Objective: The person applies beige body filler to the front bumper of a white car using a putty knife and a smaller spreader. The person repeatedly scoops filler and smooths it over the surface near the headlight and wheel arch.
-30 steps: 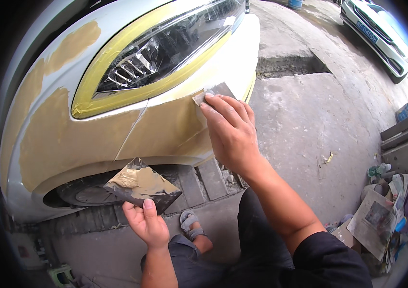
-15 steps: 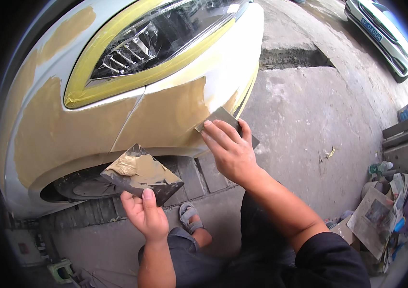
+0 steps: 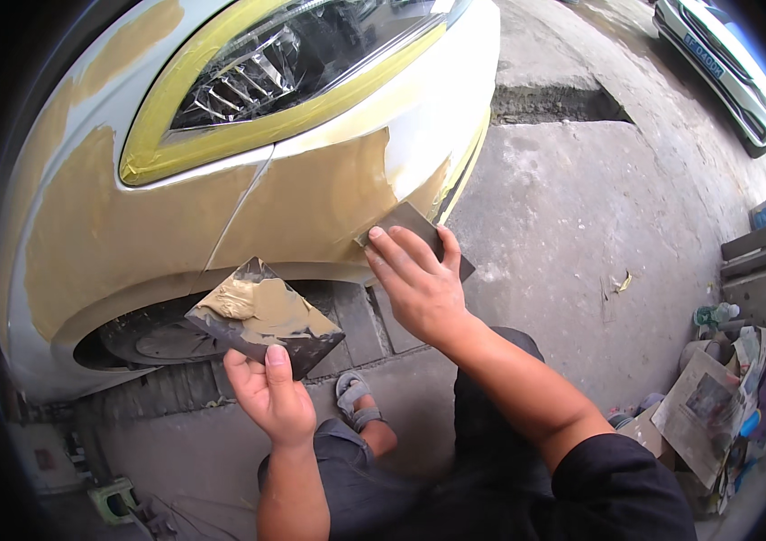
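My left hand [image 3: 277,394] grips a dark square palette [image 3: 311,354] by its near corner, thumb on top. A thick heap of tan body filler [image 3: 261,307] covers much of that palette. In my right hand [image 3: 421,284] is a flat grey spreader [image 3: 408,219], its far edge laid against the lower bumper corner of a white car [image 3: 455,81]. Smooth tan filler [image 3: 311,203] coats the fender and bumper on both sides of a panel seam. Yellow masking tape [image 3: 153,149] frames the headlight [image 3: 252,81] above.
The car's front wheel [image 3: 162,343] sits below the fender, behind the palette. A pile of papers and cardboard [image 3: 703,410] lies at the right. Another white car [image 3: 725,72] stands far right. A rectangular pit [image 3: 554,106] breaks the concrete floor.
My right hand with the spreader has moved slightly left along the bumper corner. The left hand and palette have stayed nearly in place; the view has shifted a little.
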Motion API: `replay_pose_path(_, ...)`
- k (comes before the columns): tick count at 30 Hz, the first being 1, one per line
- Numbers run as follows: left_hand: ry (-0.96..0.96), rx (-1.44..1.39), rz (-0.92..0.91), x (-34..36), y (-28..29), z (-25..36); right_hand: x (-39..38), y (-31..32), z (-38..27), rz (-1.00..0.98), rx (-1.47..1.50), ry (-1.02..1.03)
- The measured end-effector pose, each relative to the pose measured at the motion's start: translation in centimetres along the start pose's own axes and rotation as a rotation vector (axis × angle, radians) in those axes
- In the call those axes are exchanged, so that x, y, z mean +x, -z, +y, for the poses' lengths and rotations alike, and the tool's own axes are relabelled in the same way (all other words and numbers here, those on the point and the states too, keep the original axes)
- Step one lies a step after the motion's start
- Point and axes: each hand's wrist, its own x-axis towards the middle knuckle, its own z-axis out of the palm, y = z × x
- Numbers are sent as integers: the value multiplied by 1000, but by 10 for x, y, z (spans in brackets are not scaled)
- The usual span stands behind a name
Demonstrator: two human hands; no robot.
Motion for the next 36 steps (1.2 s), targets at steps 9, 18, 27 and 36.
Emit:
replay_pose_path(9, -9, 28, -74, 1, 8, -4, 7, -3, -17, 23, 59, 43)
replay_pose_path(18, 8, 34, -71, 2, 9, -7, 55, 33, 24, 191, 148, -81)
replay_pose_path(27, 15, 66, -49, 1, 10, -8, 40, 18, 4, 24, 119, -15)
replay_pose_path(36, 21, 83, -98, -3, 3, -2, 79, 33, 46, 192, 211, -31)
